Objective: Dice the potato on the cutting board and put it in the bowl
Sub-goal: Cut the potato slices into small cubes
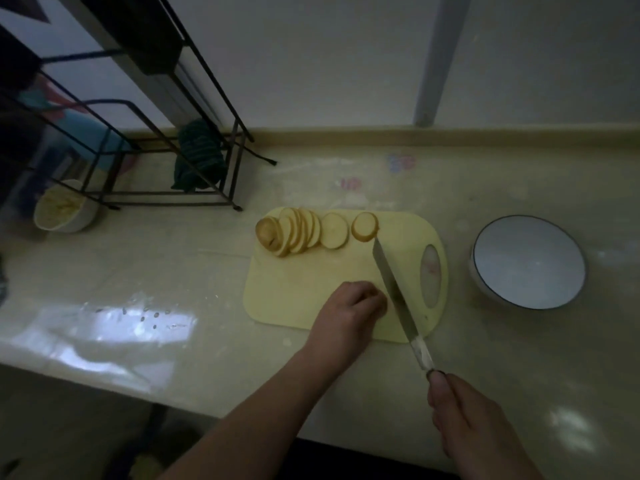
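A pale yellow cutting board (304, 282) lies on the counter. Along its far edge sits the potato (298, 233), cut into several round slices that lean on each other, with two slices (364, 226) lying apart to the right. My right hand (474, 427) grips the handle of a long knife (394, 289) whose blade slants across the board, its tip near the rightmost slice. My left hand (349, 313) rests on the board's near part with its fingers curled, just left of the blade; whether it holds anything is hidden. A white, dark-rimmed bowl (528, 261) stands to the right of the board.
A black wire rack (166, 133) with a dark green cloth (197, 157) hanging on it stands at the back left. A small bowl with yellowish contents (62, 209) sits at the far left. The counter's front edge runs below my arms; a wall closes the back.
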`<action>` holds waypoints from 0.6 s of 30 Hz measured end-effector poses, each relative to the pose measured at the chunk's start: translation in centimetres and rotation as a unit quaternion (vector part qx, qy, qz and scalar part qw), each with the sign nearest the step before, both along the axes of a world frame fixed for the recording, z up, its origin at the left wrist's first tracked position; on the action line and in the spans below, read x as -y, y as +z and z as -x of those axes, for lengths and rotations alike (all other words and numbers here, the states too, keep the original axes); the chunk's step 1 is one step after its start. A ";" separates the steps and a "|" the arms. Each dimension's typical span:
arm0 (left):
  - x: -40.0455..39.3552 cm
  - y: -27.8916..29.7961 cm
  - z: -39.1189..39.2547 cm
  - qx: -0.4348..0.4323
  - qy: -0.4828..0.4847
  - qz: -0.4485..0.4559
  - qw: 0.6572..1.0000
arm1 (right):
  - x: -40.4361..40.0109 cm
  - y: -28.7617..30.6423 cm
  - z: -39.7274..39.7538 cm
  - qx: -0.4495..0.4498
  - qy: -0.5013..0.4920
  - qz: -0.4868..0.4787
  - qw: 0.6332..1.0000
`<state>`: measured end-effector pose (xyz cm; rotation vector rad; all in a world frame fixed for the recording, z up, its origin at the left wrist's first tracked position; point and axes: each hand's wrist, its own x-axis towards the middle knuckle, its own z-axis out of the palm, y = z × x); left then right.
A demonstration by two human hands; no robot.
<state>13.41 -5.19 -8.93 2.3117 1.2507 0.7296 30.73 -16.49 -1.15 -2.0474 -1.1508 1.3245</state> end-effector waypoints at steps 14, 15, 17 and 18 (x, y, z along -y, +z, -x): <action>-0.2 0.6 -1.2 -0.029 0.075 -0.024 0.997 | -4.9 0.6 -3.5 0.004 0.182 0.020 0.983; -0.1 0.6 -1.2 -0.029 0.089 -0.017 0.995 | -5.4 0.7 -3.7 -0.002 0.197 0.020 0.980; 0.2 0.6 -1.3 -0.028 0.120 -0.005 0.992 | -6.1 0.8 -4.1 -0.015 0.221 0.013 0.975; 0.5 0.6 -1.4 -0.028 0.135 -0.002 0.991 | -6.4 0.7 -4.3 -0.016 0.231 0.008 0.973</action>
